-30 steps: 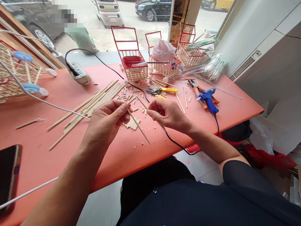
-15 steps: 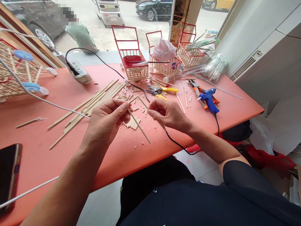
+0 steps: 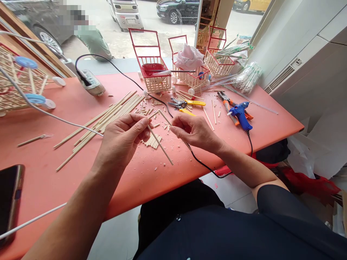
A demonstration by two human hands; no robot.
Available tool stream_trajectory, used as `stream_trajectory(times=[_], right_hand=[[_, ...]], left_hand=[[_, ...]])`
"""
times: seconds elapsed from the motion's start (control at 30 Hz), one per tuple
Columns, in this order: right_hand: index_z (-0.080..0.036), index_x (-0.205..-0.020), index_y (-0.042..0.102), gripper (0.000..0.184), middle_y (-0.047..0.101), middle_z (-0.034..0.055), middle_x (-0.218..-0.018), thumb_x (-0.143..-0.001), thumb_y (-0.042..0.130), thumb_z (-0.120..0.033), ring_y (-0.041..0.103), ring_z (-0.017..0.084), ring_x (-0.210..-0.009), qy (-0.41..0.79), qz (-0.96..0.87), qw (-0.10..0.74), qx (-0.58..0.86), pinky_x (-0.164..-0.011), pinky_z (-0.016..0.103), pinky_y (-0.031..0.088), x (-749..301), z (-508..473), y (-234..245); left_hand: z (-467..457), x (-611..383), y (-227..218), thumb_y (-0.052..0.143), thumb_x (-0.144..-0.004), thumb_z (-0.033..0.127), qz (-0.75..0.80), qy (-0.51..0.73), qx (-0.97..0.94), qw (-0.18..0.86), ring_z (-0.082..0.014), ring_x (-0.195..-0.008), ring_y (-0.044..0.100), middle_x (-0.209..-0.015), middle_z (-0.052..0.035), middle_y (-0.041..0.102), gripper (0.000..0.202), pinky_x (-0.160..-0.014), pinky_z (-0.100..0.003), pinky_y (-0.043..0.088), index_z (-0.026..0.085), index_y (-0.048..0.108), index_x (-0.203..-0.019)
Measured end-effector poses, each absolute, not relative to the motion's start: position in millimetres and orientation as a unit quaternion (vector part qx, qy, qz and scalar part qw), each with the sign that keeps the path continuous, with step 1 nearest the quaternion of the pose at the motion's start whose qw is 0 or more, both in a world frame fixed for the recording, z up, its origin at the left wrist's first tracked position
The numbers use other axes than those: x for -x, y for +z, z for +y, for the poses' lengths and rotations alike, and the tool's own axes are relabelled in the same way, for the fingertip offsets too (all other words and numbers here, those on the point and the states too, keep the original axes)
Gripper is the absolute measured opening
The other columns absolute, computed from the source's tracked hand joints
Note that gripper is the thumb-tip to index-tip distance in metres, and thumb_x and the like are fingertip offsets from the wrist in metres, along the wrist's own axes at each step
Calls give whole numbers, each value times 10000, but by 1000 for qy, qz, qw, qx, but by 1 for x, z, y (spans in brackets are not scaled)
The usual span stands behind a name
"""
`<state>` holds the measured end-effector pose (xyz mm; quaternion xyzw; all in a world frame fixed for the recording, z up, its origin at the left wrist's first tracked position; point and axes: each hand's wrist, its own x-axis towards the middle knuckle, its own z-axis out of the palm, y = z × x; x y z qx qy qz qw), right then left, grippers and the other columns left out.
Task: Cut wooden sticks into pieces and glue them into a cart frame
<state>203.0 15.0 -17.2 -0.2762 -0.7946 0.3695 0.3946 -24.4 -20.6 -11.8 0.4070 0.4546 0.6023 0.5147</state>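
Over the table, my left hand (image 3: pixel 121 139) pinches a joined pair of thin wooden sticks (image 3: pixel 162 147) between thumb and fingers. One stick slants down toward the table's front edge; the other runs up to a corner. From that corner a further wooden stick (image 3: pixel 165 118) goes down into my right hand (image 3: pixel 193 131), whose thumb and fingers are closed on it. The sticks form an angular zigzag. How they are fixed together is too small to tell. Under the hands lies a row of short cut sticks (image 3: pixel 154 141) among scraps.
Long wooden sticks (image 3: pixel 89 133) lie left of my hands. Yellow-handled wire strippers (image 3: pixel 187 103), orange-handled pliers (image 3: pixel 226 104) and a blue glue gun (image 3: pixel 242 115) lie beyond and right. Several small stick-built carts (image 3: pixel 157 85) stand at the back. A black cord (image 3: pixel 200 162) crosses the table; a phone (image 3: pixel 11 202) lies left.
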Motion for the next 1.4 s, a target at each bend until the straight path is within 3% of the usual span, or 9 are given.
stream_trajectory(times=[1.4], right_hand=[[-231,-863,520,234,531,-39,-763,-1054,623,-320,454,113,-707,334,-820,369,284,-684,282,390,-200,14,-25]], left_hand=[[-22,25,-7,931,-720,242,482,603,-465,433,-93,-514,603,-630,-19,713,150,-484,-220,465,173,798,-720]])
